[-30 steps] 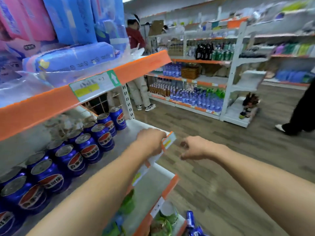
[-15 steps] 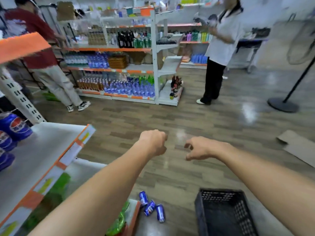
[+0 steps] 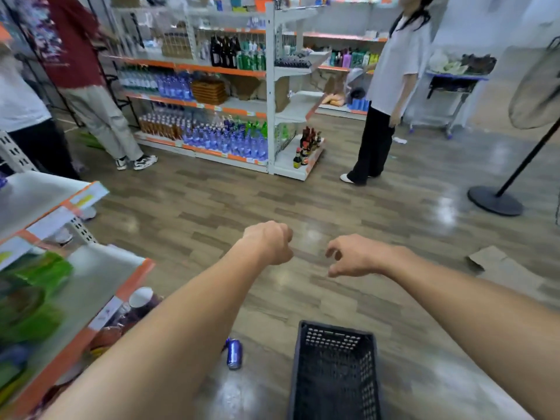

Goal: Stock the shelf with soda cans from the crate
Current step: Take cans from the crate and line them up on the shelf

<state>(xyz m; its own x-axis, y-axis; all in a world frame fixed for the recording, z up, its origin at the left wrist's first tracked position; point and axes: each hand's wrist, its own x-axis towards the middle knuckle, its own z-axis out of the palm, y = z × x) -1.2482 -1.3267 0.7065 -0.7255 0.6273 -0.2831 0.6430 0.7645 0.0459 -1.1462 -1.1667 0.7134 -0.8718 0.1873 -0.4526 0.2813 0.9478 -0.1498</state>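
Both empty hands are curled: left hand (image 3: 269, 242), right hand (image 3: 353, 256). At six o'clock, the soda can (image 3: 234, 353), likely light, rigid and slick, is best gripped round its middle.

The floor (image 3: 303, 189) looks like wood-grain plank with a glossy finish that mirrors the lights. On it, the crate (image 3: 335, 371) is dark perforated plastic, matt. Just left of the crate, a soda can (image 3: 234, 353) is shiny blue metal. Right of the crate lies matt brown cardboard (image 3: 500, 265).

No text was legible: the shelf-edge price tags (image 3: 50, 221) and the fallen blue can (image 3: 234, 353) were blurred.
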